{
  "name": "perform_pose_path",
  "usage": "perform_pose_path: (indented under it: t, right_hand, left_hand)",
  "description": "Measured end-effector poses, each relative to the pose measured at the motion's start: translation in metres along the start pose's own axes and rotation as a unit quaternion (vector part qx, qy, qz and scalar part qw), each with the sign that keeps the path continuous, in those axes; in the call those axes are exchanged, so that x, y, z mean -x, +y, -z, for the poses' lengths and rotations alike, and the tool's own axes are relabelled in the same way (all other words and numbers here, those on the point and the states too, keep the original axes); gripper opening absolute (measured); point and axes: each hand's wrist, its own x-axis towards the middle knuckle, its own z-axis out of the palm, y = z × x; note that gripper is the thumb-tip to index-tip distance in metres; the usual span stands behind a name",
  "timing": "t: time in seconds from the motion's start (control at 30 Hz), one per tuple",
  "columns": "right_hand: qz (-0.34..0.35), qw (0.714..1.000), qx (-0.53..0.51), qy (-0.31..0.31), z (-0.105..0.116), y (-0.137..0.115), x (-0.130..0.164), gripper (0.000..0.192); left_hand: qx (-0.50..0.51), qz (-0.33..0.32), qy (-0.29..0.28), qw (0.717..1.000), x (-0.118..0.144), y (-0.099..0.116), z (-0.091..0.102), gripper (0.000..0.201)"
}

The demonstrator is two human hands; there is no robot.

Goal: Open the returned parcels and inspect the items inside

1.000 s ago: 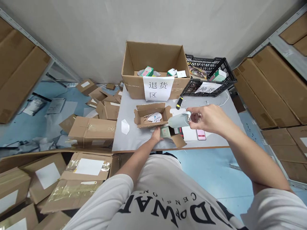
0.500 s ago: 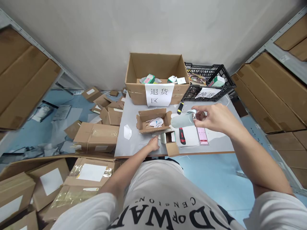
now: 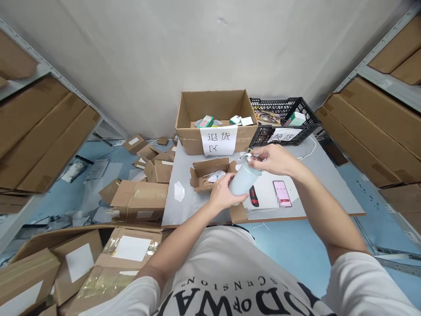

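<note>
A pale blue-green bottle (image 3: 244,177) is held tilted above the table in both hands. My left hand (image 3: 225,193) is wrapped round its lower body. The fingers of my right hand (image 3: 271,159) grip the cap end, where a light loop stands out. Behind the bottle, an open small carton (image 3: 199,177) holds white crumpled material. The cardboard flap (image 3: 238,213) of a little box shows under my left hand; the rest of that box is hidden. To the right of the bottle lies a red and black box cutter (image 3: 254,196).
A large cardboard box (image 3: 189,141) with a paper sign and a black plastic crate (image 3: 259,137) stand at the table's back, with small boxes inside. A lit phone (image 3: 282,194) lies at the right. Cartons (image 3: 140,195) crowd the floor at the left.
My right hand has brought the bottle left and tilted it more upright. My left hand has left the small box on the table and taken hold of the bottle's body.
</note>
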Motion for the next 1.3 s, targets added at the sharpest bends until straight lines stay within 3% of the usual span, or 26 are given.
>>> perform_pose_path:
  t: [0.1, 0.2, 0.33, 0.47, 0.57, 0.67, 0.77, 0.87, 1.03, 1.2, 1.3]
  right_hand:
    - [-0.028, 0.972, -0.224, 0.065, -0.029, 0.022, 0.006, 0.046]
    - [-0.069, 0.891, -0.429, 0.130, -0.078, 0.040, 0.018, 0.058]
    - [-0.094, 0.797, -0.595, 0.039, -0.145, 0.043, 0.035, 0.066]
    - [-0.125, 0.706, -0.697, 0.008, -0.177, 0.036, 0.042, 0.054]
    - [-0.132, 0.678, -0.723, -0.013, -0.182, 0.034, 0.043, 0.050]
    - [-0.124, 0.668, -0.733, -0.041, -0.183, 0.035, 0.045, 0.054]
    - [-0.131, 0.672, -0.729, -0.026, -0.185, 0.037, 0.046, 0.050]
    - [-0.134, 0.705, -0.696, 0.035, -0.182, 0.039, 0.044, 0.048]
    - [-0.104, 0.764, -0.624, 0.128, -0.162, 0.041, 0.039, 0.054]
    - [-0.123, 0.786, -0.576, 0.188, -0.159, 0.034, 0.039, 0.057]
    - [-0.140, 0.785, -0.566, 0.210, -0.166, 0.031, 0.040, 0.060]
  left_hand:
    - [0.207, 0.056, -0.042, 0.976, 0.007, -0.012, -0.003, 0.069]
    - [0.401, 0.116, -0.080, 0.905, 0.013, -0.016, -0.002, 0.071]
    - [0.520, 0.178, -0.149, 0.822, 0.020, -0.021, -0.003, 0.071]
    - [0.561, 0.221, -0.190, 0.774, 0.030, -0.031, -0.009, 0.075]
    - [0.562, 0.256, -0.206, 0.759, 0.037, -0.038, -0.014, 0.082]
    - [0.562, 0.268, -0.229, 0.748, 0.041, -0.040, -0.015, 0.086]
    - [0.569, 0.266, -0.261, 0.733, 0.041, -0.039, -0.015, 0.085]
    - [0.555, 0.267, -0.245, 0.749, 0.039, -0.040, -0.014, 0.077]
    - [0.476, 0.205, -0.132, 0.845, 0.038, -0.042, -0.008, 0.065]
    - [0.353, 0.123, -0.045, 0.926, 0.041, -0.038, -0.012, 0.089]
    - [0.305, 0.129, -0.004, 0.943, 0.043, -0.038, -0.020, 0.085]
